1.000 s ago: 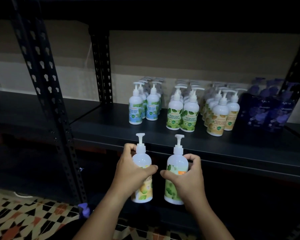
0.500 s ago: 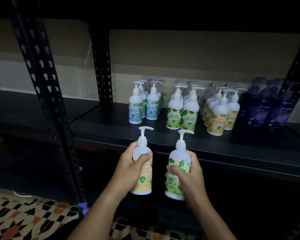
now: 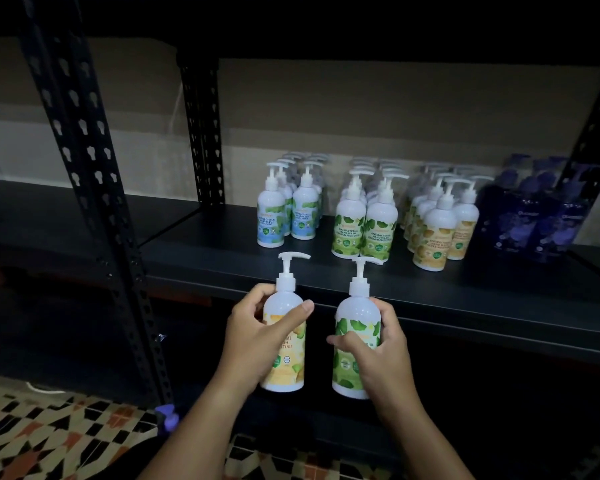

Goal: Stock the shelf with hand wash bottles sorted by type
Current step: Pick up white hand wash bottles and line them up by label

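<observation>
**Hand wash bottles: two held in front of the shelf edge**

Landmark: shelf (image 3: 222, 258), black board, front edge.

- Left hand (image 3: 253, 341): grip closed around yellow-label bottle (image 3: 286, 351), upright, below and in front of the shelf edge.
- Right hand (image 3: 378, 348): grip closed around green-label bottle (image 3: 355, 327), upright, just beside the first.
- On the shelf, left to right: blue-label bottles (image 3: 272, 216), green-label rows (image 3: 364, 226), yellow-label rows (image 3: 437, 233), dark purple bottles (image 3: 530, 223).
</observation>
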